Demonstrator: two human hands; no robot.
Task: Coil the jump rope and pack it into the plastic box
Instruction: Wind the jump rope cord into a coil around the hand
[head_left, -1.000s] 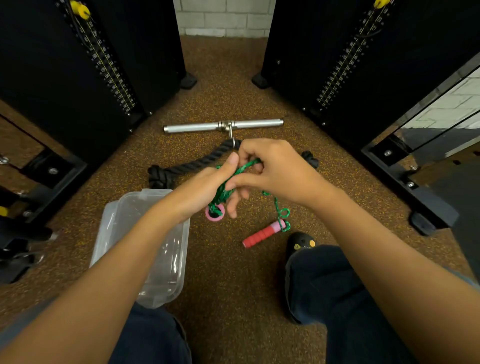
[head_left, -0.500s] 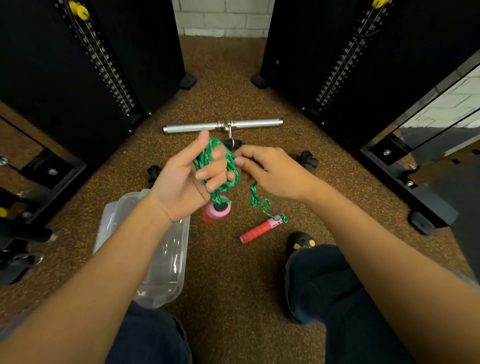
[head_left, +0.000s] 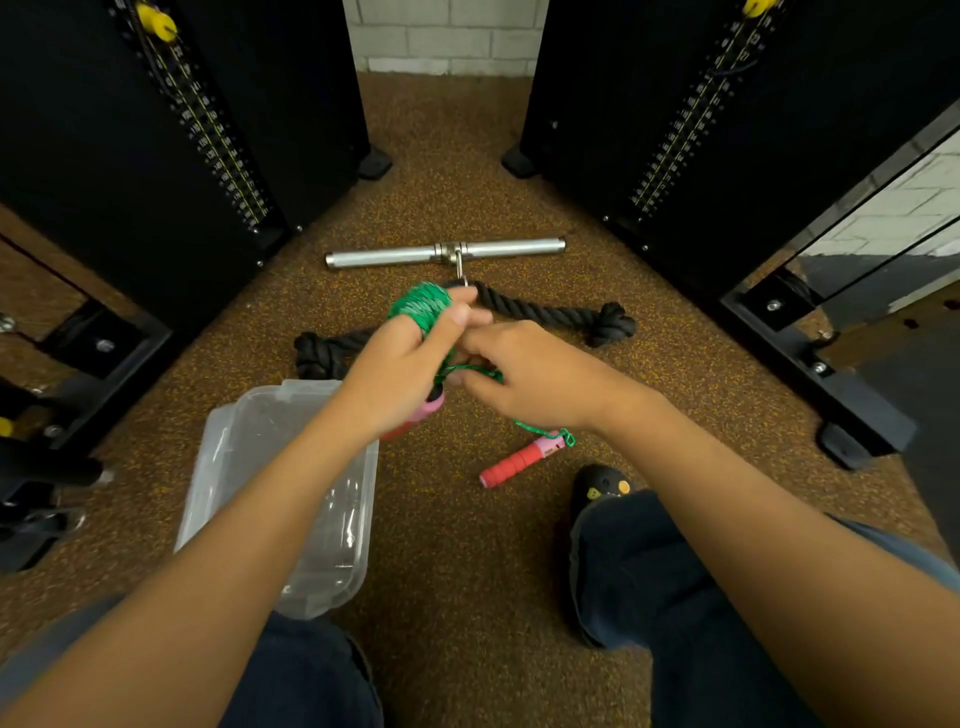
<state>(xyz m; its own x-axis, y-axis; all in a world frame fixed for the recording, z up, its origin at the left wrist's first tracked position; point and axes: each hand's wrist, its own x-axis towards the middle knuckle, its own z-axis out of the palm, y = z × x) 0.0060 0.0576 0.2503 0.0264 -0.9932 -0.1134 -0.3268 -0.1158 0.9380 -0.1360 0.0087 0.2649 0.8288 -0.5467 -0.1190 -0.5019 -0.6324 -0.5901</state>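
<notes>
Head view, centre of the frame: the left hand is closed around a bundle of green jump rope, with the coils wound over its raised fingers and a pink handle end poking out below the palm. The right hand sits just beside it, fingertips pinched together on the strand of rope that runs between the two hands. From under the right hand the loose green cord trails down and right to the second handle, red with a pink cap, which lies on the speckled brown floor below the right wrist.

Lower left of the hands, the clear plastic box rests open on the floor, partly hidden by the left forearm; no part of the rope is in it. Above the hands a thick black rope attachment lies across the floor, clipped to a short metal bar behind it. Black weight-stack machines fill the upper left and upper right of the frame. A black shoe and dark trouser legs show along the bottom.
</notes>
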